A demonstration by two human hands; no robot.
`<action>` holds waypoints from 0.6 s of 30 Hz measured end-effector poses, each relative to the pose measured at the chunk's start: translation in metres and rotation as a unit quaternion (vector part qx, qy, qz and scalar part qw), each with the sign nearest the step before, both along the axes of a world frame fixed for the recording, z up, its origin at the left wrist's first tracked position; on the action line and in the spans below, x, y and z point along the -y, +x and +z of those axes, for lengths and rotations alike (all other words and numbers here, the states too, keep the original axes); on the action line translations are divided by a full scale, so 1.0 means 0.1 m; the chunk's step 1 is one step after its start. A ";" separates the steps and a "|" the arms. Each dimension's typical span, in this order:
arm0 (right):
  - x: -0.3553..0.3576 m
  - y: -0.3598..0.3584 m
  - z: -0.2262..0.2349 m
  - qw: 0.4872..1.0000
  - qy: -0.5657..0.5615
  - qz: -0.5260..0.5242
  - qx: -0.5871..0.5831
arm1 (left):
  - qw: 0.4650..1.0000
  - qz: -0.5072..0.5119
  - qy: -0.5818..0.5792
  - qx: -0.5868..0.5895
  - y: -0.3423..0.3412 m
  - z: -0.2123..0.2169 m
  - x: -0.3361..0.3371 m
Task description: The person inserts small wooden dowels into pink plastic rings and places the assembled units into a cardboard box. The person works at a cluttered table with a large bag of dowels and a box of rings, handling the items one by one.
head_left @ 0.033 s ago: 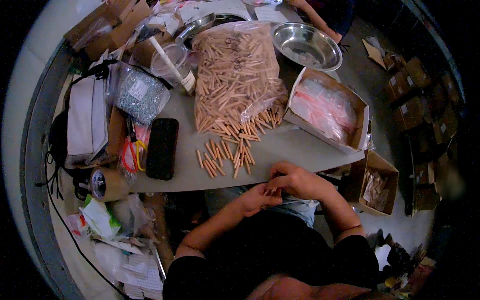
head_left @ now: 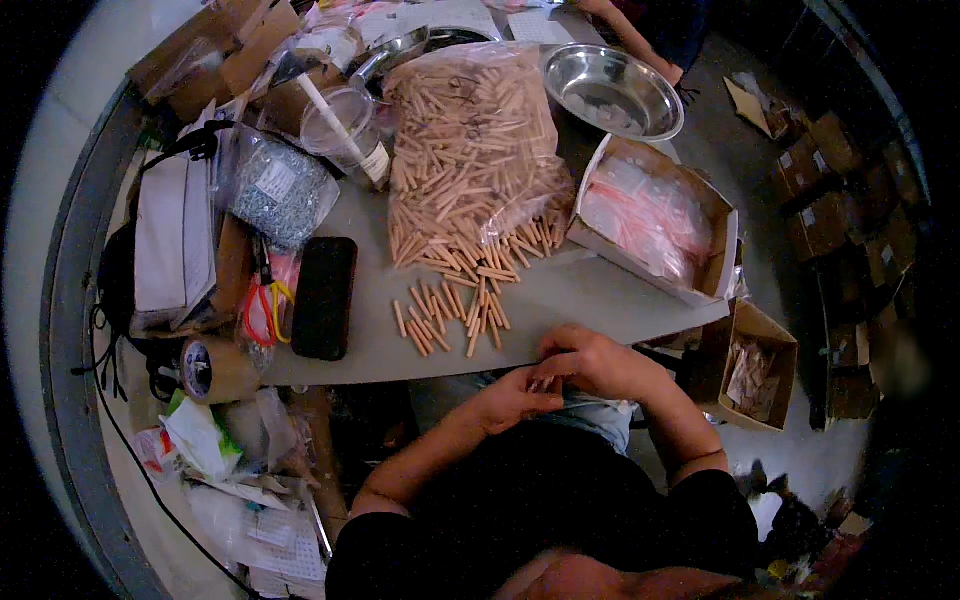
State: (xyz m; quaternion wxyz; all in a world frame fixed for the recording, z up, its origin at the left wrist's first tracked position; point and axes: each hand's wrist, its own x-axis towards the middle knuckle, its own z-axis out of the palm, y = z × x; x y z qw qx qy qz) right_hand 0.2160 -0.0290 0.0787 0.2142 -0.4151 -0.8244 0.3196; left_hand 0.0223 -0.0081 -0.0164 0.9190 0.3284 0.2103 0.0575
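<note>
At the table's near edge my left hand [head_left: 515, 398] and my right hand [head_left: 588, 362] meet, fingertips bent toward each other. Both are closed, and whatever is between the fingers is hidden or too small to make out. Just beyond them, short wooden dowels [head_left: 483, 318] lie loose on the grey tabletop [head_left: 385, 285]. They trail from the mouth of a large clear plastic bag [head_left: 470, 140] packed with the same dowels. To the right of it, a white cardboard box [head_left: 640, 265] holds small clear zip bags [head_left: 650, 215] with reddish edges.
Left of the dowels are a black phone [head_left: 325, 298], scissors [head_left: 267, 310], a bag of metal screws or nails [head_left: 285, 190] and a tape roll [head_left: 215, 370]. A steel bowl [head_left: 660, 125] stands behind, near another person's arm [head_left: 635, 45]. An open carton [head_left: 780, 360] sits lower right.
</note>
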 end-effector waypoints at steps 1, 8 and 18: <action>0.00 0.01 0.01 1.000 0.008 0.006 0.002 | 1.000 -0.002 -0.003 -0.001 -0.01 0.00 0.00; 0.08 0.01 0.06 1.000 -0.012 -0.005 0.025 | 0.995 -0.017 0.076 0.057 -0.05 0.05 0.01; 0.16 0.03 0.22 0.999 -0.007 0.022 -0.044 | 0.994 -0.032 0.106 0.025 -0.05 0.36 -0.01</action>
